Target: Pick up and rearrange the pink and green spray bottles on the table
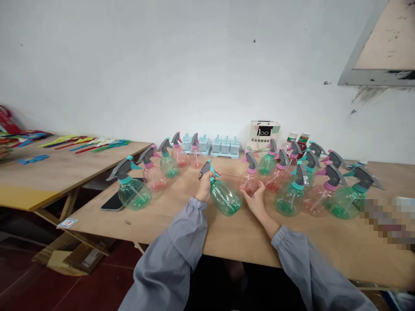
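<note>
My left hand (204,186) is closed round the neck of a green spray bottle (226,199), just under its grey and turquoise trigger head. This bottle leans, its base toward the right. Beside it, my right hand (256,201) has thumb and fingers round the lower body of a pink spray bottle (249,182), which stands upright with a grey and pink head. Part of that bottle's base is hidden by the hand. To the right of my right hand, another green spray bottle (288,201) stands close by.
Several pink and green spray bottles stand left and right on the wooden table (175,224). A phone (113,202) lies at the left. Behind are light-blue ice-pop moulds (225,147), a paper bag (262,137) and red-filled bottles (303,140). Another table (81,166) holds colourful strips.
</note>
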A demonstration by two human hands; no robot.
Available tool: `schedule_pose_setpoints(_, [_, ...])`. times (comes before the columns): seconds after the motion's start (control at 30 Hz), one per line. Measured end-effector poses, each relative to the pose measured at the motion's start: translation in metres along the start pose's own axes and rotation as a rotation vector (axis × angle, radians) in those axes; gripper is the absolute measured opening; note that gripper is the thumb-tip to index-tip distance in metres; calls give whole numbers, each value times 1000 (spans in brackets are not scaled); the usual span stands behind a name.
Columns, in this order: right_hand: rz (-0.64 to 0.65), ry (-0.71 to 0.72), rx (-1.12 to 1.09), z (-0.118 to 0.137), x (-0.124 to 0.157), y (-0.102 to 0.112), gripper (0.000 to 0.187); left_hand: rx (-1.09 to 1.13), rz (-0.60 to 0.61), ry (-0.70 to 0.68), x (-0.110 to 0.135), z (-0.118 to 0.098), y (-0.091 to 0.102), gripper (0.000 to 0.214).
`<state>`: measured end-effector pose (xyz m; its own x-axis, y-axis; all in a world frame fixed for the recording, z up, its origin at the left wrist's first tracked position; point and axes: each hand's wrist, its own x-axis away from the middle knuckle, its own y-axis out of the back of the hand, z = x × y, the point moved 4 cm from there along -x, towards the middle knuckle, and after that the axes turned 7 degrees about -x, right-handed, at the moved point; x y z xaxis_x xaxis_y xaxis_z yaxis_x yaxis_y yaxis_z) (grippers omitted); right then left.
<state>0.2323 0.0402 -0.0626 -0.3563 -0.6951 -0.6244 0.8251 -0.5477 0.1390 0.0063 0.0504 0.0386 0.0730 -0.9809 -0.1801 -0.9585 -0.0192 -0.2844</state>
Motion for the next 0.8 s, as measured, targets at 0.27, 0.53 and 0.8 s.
schedule_pose_setpoints(0.27, [3, -6, -6, 4, -1, 0, 95, 45, 83, -35, 10, -10, -13, 21])
schedule_pose_setpoints(0.53, [7, -4, -3, 4, 3, -2, 94, -243, 1, -326, 3, -41, 19, 13])
schedule_pose_setpoints(0.8, [29, -52, -38, 4, 1, -4, 97, -662, -62, -477, -27, -71, 83, 35])
